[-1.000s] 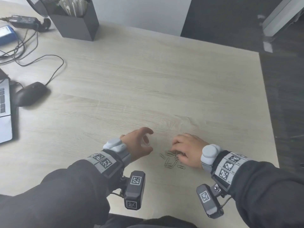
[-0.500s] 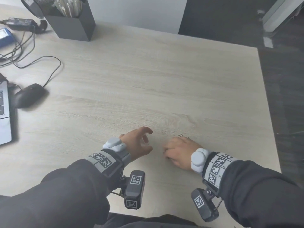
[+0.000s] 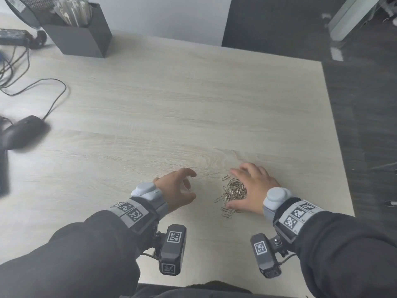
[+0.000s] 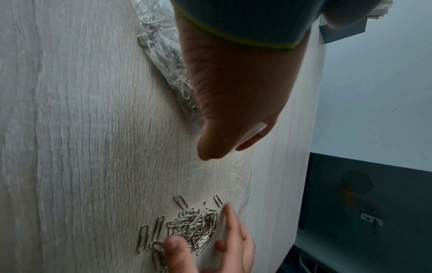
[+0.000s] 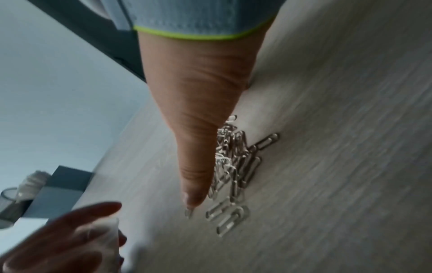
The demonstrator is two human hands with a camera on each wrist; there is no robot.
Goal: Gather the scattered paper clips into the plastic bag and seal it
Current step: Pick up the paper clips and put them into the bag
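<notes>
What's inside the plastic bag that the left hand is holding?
Paper clips. In the left wrist view the clear plastic bag already holds a bunch of them, beside the left hand. The hand covers part of the bag, so how many are inside cannot be seen.

Shiny metal paper clips [image 3: 234, 190]; matt wood table [image 3: 193, 108]

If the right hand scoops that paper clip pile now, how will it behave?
The paper clip pile is loose thin wire, so it will probably shed strays like those already lying apart. Tangled clips may lift in clumps. Flat on the table, singles likely slide under the right hand.
</notes>
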